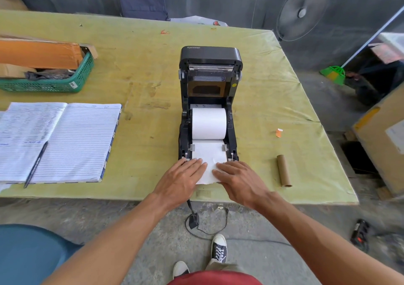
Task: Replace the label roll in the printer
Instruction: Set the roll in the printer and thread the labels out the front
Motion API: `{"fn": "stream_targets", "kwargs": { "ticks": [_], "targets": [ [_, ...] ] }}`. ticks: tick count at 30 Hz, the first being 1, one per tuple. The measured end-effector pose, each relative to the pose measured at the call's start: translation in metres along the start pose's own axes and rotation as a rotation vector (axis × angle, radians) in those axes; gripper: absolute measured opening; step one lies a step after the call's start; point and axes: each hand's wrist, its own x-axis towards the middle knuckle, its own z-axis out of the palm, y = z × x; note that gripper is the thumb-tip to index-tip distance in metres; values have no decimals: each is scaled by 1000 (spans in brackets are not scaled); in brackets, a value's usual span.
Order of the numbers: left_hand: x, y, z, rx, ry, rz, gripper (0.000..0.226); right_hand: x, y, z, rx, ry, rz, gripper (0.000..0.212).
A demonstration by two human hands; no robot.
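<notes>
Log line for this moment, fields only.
lid: open; new roll: seated in printer; left hand: flat on label strip; right hand: flat on it; empty core: on table

Label roll in printer; notebook left, cardboard core right.

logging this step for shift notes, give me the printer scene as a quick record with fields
printer: Xprinter label printer, lid open, on the table
label roll: white, seated in the bay
paper end: pulled forward past the guides
left hand: flat on paper end, left side
right hand: flat on paper end, right side
empty core: cardboard tube lying right of printer
also: open notebook, pen, green basket
</notes>
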Motion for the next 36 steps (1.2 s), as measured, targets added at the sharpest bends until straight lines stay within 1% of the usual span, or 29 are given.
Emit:
{"fn": "stream_targets", "kwargs": {
  "ticks": [2,4,5,9,18,23,26,27,29,30,32,34,36],
  "targets": [
    [3,0,0,-2,-17,-32,59,0,2,1,-28,-24,1,37],
    [6,1,0,-11,-21,-34,60,3,7,2,-42,-53,49,55],
    [6,1,0,-15,-23,-28,61,4,10,2,-36,-63,75,60],
    [2,1,1,-23,-36,-17,66,6,13,1,-23,-72,75,53],
    [-8,8,4,-27,-67,-7,69,-7,13,11,-60,-76,47,51],
    [-13,10,10,16,-120,-3,65,-10,14,9,-67,-84,2,38],
    [-13,9,10,22,-139,7,62,-9,13,6,-31,-129,2,34],
    [-13,9,9,22,-139,5,58,-9,12,3,-11,-161,11,36],
    [-11,10,7,25,-123,1,47,-8,12,-6,30,-252,42,51],
    [-10,11,6,14,-127,-8,47,-8,12,-10,64,-296,63,60],
    [-8,12,0,-25,-163,-35,58,-6,13,-20,174,-365,109,74],
    [-6,10,-4,-70,-157,-63,62,-2,13,-31,347,-368,173,83],
    [-1,7,-9,-120,-126,-84,60,1,15,-39,518,-328,270,88]
  ]
}}
